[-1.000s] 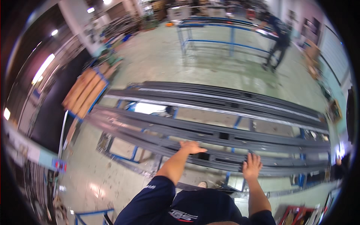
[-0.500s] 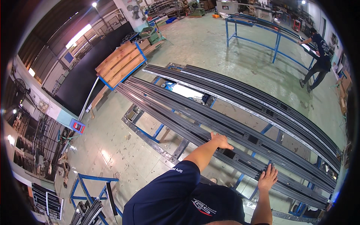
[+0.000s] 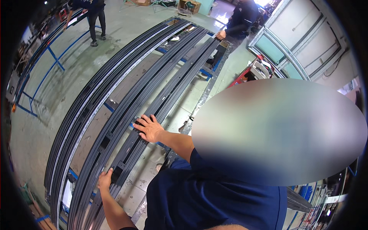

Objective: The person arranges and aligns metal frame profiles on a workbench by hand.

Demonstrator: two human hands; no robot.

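Observation:
Long dark metal profiles [image 3: 168, 94] lie side by side in bundles across a low blue-and-grey frame. My left hand [image 3: 105, 179] is closed around the edge of the nearest bundle, beside a dark cutout, with its thumb on top. Farther along the same bundle, my right hand [image 3: 150, 128] lies palm down with its fingers spread on the profiles. At the bundle's far end, another person's hand [image 3: 221, 35] touches the profiles.
More profiles with white printed strips [image 3: 96, 101] lie to the left. A blue rack [image 3: 53, 57] stands beyond, near another person [image 3: 96, 17]. A red cart [image 3: 245, 76] and glazed frames [image 3: 274, 46] stand at the far right. A blurred patch hides the right side.
My view has swung to the right, bringing the far end of the profiles and the person there into sight. Both my hands are still on the nearest bundle.

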